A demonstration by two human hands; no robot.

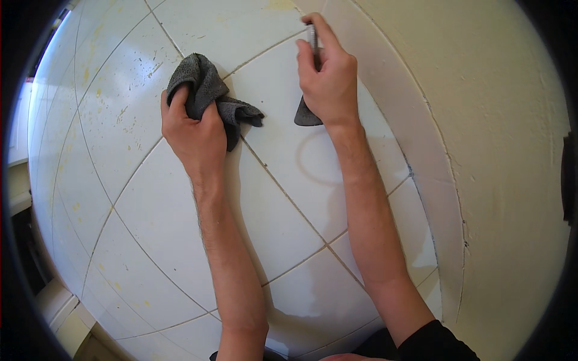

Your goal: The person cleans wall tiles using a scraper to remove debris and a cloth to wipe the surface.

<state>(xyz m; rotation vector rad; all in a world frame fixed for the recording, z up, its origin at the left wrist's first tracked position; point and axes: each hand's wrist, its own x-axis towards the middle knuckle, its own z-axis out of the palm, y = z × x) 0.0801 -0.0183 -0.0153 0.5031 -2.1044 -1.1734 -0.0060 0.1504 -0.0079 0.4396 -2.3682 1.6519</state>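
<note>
My left hand (pixel 194 129) is closed on a crumpled dark grey cloth (pixel 208 81), which bunches over the fingers and trails a loose corner to the right. The cloth rests against the white floor tiles (pixel 289 180). Over to the right, near the wall's base, my right hand (pixel 331 84) grips a slim tool with a dark, flared lower end (pixel 307 114). Its narrow grey upper part (pixel 312 37) shows between thumb and forefinger. The palm hides the tool's middle, so I cannot tell its exact kind.
A pale skirting (pixel 415 108) curves along the right side below a cream wall (pixel 506 150). Yellowish smears and dark specks (pixel 153 66) mark the tiles at the upper left. White furniture or door trim (pixel 57 304) stands at the left edge.
</note>
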